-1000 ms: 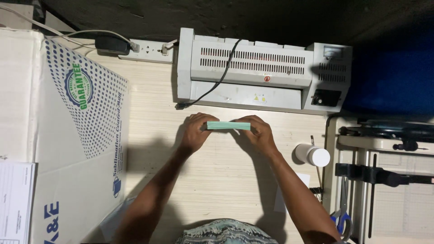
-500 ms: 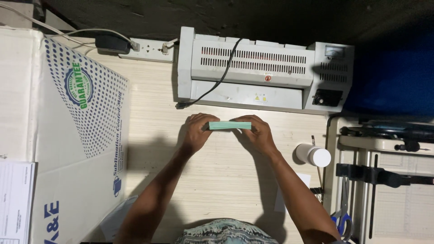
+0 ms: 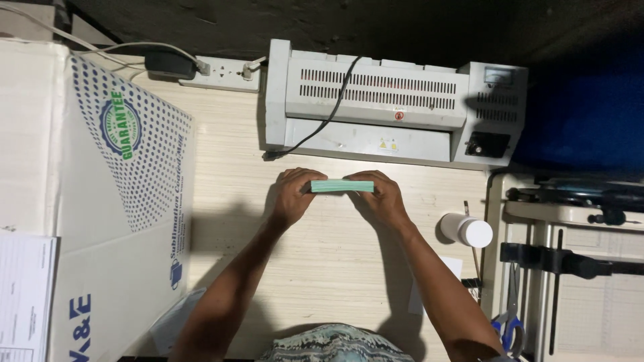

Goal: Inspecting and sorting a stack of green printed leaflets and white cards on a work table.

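A grey laminator (image 3: 392, 110) is sitting at the back of the wooden desk (image 3: 228, 194), its cord running to a white power strip (image 3: 221, 72). A large printed carton (image 3: 100, 201) is standing left; a white bottle (image 3: 467, 230) is lying right, beside a paper cutter (image 3: 570, 261) and blue-handled scissors (image 3: 511, 322).

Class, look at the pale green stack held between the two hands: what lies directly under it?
Under the green stack lies the light wooden tabletop, with a shadow near it. The left hand and right hand grip its ends. Whether its lower edge touches the wood is hidden.

Thin pale-green card stack (image 3: 342, 186), edge-on, level, pinched at both ends in my grip, above the counter (image 3: 228, 201)
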